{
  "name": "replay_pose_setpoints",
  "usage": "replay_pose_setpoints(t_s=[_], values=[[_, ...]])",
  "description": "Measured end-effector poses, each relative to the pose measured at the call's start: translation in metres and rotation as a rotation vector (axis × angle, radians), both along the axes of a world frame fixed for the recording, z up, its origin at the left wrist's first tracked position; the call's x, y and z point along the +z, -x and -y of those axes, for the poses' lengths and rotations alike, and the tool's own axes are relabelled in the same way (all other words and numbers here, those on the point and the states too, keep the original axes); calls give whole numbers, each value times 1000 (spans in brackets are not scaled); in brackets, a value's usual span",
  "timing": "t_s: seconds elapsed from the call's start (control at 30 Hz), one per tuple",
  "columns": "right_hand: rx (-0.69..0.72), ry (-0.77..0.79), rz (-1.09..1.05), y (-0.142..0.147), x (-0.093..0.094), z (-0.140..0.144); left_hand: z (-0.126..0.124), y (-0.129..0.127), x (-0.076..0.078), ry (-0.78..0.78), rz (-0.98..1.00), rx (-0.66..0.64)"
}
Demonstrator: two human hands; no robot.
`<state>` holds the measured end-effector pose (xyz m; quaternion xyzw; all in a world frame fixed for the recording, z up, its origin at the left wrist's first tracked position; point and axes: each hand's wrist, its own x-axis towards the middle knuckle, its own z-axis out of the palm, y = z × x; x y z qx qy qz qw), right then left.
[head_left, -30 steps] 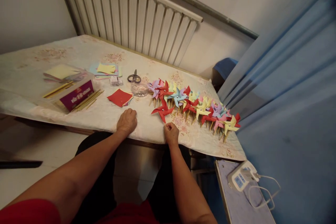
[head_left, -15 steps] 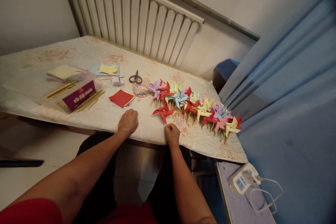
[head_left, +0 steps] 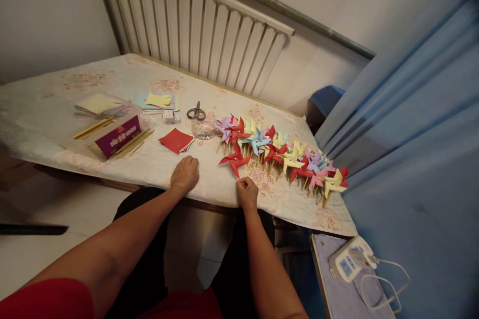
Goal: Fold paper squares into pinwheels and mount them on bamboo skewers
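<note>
A red paper pinwheel (head_left: 235,160) with a pin at its centre is pinched at its lower end by the fingertips of my right hand (head_left: 247,193); its stick is mostly hidden. My left hand (head_left: 184,174) lies on the tablecloth near the front edge, fingers curled in with no object showing. Just beyond it is a stack of square paper sheets (head_left: 175,140), red on top. Many finished pinwheels (head_left: 292,159) in red, yellow, blue, pink and purple lie in a row to the right. A clear dish (head_left: 203,130) with small pins stands behind the stack.
Black scissors (head_left: 196,111) lie behind the dish. Small boxes (head_left: 171,117) sit by a pile of coloured paper (head_left: 159,101). At left, a plastic box with a purple label (head_left: 118,135) stands beside thin sticks (head_left: 133,143). A white corded device (head_left: 351,259) rests on a side stand.
Both hands and the red pinwheel keep their places on the table. The whole view has shifted slightly, so everything appears a little further right and lower.
</note>
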<state>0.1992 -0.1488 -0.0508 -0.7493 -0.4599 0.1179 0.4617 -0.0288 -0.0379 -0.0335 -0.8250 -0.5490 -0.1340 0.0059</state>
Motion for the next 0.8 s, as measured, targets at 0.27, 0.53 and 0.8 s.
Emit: replay_pose_setpoints(t_s=[0.27,0.53,0.8], values=[[6,13,-18,2,4,1,1,1,0,-6,22,4],[12,9,-30,2,3,1,1,0,2,14,29,5],[-30,-22,-73,2,3,-4,-1,0,3,-20,-30,-4]])
